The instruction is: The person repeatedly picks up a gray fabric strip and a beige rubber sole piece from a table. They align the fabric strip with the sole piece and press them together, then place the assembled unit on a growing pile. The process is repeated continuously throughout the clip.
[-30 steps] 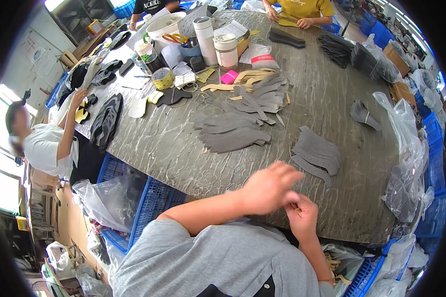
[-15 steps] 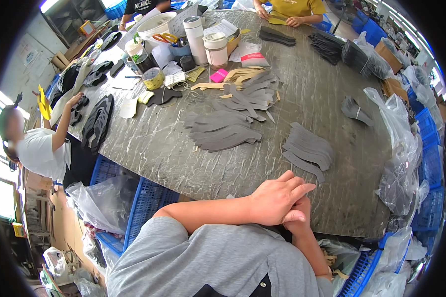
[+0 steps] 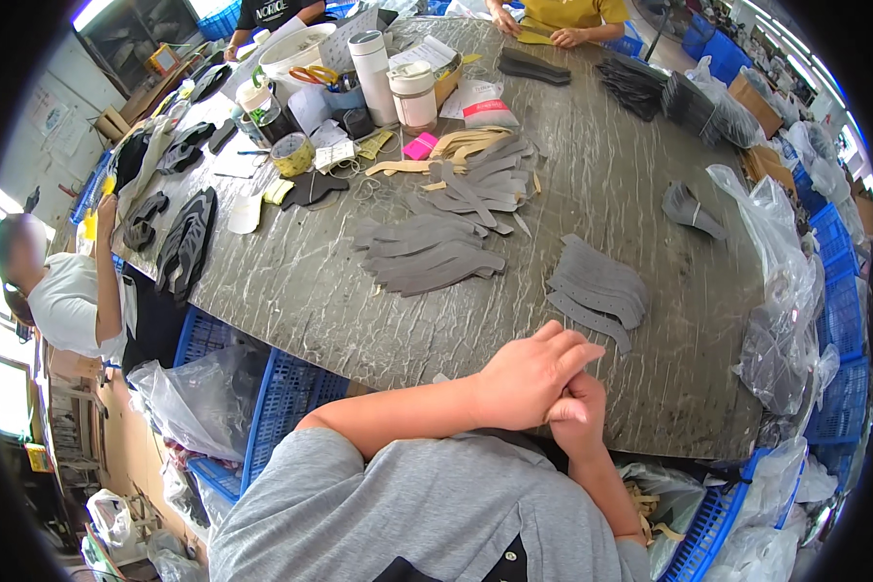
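Note:
My left hand (image 3: 524, 383) and my right hand (image 3: 582, 412) are together at the near table edge, the left partly over the right. The left fingers bend over the right hand, and a thumb shows below them. Both look closed; whether anything small is between them is hidden. Just beyond my hands lies a fanned stack of dark grey curved strips (image 3: 597, 286) with small holes along the edge. Farther left are two more grey piles: a fanned pile of grey pieces (image 3: 432, 257) and loose grey strips (image 3: 485, 179) beside tan strips (image 3: 470, 145).
A tied grey bundle (image 3: 694, 210) lies to the right, near clear plastic bags (image 3: 776, 291) and blue crates (image 3: 837, 320). Cups, a white bottle (image 3: 371, 78) and tape (image 3: 296, 153) crowd the far left. Co-workers sit at the left (image 3: 68, 291) and the far side (image 3: 563, 15).
My joined hands have shifted slightly left and up in the picture, still touching. At the left, the co-worker's raised arm has moved, and the yellow piece there has changed position.

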The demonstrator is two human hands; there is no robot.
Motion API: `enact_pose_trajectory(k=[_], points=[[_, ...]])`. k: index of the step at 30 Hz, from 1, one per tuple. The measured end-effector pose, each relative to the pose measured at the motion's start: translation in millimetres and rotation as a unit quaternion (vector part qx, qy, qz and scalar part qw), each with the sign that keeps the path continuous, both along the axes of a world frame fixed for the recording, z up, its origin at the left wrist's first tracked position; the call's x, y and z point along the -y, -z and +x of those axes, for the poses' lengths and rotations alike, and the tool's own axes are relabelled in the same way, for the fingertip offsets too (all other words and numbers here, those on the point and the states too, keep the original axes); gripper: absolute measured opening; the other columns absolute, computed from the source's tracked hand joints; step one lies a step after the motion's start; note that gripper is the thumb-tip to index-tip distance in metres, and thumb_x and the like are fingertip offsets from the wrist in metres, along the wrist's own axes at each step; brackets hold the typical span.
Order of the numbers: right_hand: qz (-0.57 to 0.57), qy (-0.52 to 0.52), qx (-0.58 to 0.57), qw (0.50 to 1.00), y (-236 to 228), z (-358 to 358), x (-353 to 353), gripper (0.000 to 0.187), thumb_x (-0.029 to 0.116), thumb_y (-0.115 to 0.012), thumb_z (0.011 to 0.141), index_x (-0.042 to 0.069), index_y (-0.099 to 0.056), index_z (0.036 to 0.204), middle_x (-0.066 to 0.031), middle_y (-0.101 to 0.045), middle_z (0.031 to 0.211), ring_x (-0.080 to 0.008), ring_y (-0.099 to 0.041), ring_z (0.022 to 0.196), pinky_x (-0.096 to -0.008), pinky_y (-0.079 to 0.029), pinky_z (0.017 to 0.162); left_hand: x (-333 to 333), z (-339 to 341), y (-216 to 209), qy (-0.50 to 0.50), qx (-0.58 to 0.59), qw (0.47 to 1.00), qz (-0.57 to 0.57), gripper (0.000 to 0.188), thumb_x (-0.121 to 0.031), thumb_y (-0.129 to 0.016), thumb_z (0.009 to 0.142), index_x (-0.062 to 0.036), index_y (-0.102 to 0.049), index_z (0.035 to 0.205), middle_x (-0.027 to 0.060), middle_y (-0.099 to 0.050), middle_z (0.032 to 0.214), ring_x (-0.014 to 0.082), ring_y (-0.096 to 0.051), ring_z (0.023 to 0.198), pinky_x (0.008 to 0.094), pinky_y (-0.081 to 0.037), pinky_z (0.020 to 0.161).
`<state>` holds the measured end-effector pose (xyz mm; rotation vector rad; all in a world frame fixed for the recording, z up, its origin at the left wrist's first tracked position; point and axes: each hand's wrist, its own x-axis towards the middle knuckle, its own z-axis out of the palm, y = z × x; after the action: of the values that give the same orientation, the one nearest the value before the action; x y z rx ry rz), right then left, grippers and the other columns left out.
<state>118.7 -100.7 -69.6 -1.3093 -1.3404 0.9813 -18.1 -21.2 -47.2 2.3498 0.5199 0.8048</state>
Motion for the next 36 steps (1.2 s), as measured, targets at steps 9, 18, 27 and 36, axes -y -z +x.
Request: enact_pose_trajectory(k=[9, 18, 27, 36], points=[[-0.042, -0.040, -0.036, 0.998, 8, 3, -1, 0.030, 0.023, -0.077, 0.080, -0.002, -0.062, 0.087, -0.0043, -0.065, 0.079, -0.0122, -0.061, 0.072, -0.0282, -0.049, 0.062, 9, 1, 2, 0.006, -0.037, 0.999, -0.022, 0.092, -0.077, -0.040, 0.079, 0.0003, -0.048, 0.129, 0.0166, -0.057, 0.113, 0.0346, -0.055, 0.101, 0.0420, -0.052, 0.081], [-0.133, -0.028, -0.250, 0.959, 15, -4, -1, 0.023, 0.016, -0.070, 0.088, -0.002, -0.063, 0.100, 0.0003, -0.061, 0.079, -0.0050, -0.054, 0.066, -0.0215, -0.044, 0.060, -4, -7, 10, -0.024, 0.092, 0.990, -0.106, 0.072, -0.064, -0.043, 0.092, 0.0024, -0.058, 0.114, 0.0176, -0.061, 0.104, 0.0357, -0.058, 0.094, 0.0420, -0.049, 0.084], [-0.213, -0.074, -0.330, 0.917, 16, -12, -4, 0.013, 0.006, -0.067, 0.090, 0.001, -0.063, 0.101, -0.0010, -0.062, 0.082, -0.0052, -0.050, 0.062, -0.0217, -0.041, 0.056, -25, -9, 12, 0.030, 0.441, 0.667, -0.600, 0.049, -0.040, -0.046, 0.102, -0.0032, -0.042, 0.134, 0.0151, -0.058, 0.119, 0.0178, -0.057, 0.096, 0.0300, -0.050, 0.079], [-0.119, 0.078, -0.287, 0.947, 13, -11, -5, 0.012, 0.010, -0.067, 0.092, 0.001, -0.062, 0.098, 0.0016, -0.058, 0.077, -0.0036, -0.048, 0.062, -0.0194, -0.039, 0.055, -12, -19, 23, 0.031, 0.242, 0.784, -0.570, 0.032, -0.003, -0.039, 0.102, 0.0036, -0.045, 0.133, 0.0178, -0.065, 0.110, 0.0214, -0.065, 0.094, 0.0352, -0.054, 0.085]])
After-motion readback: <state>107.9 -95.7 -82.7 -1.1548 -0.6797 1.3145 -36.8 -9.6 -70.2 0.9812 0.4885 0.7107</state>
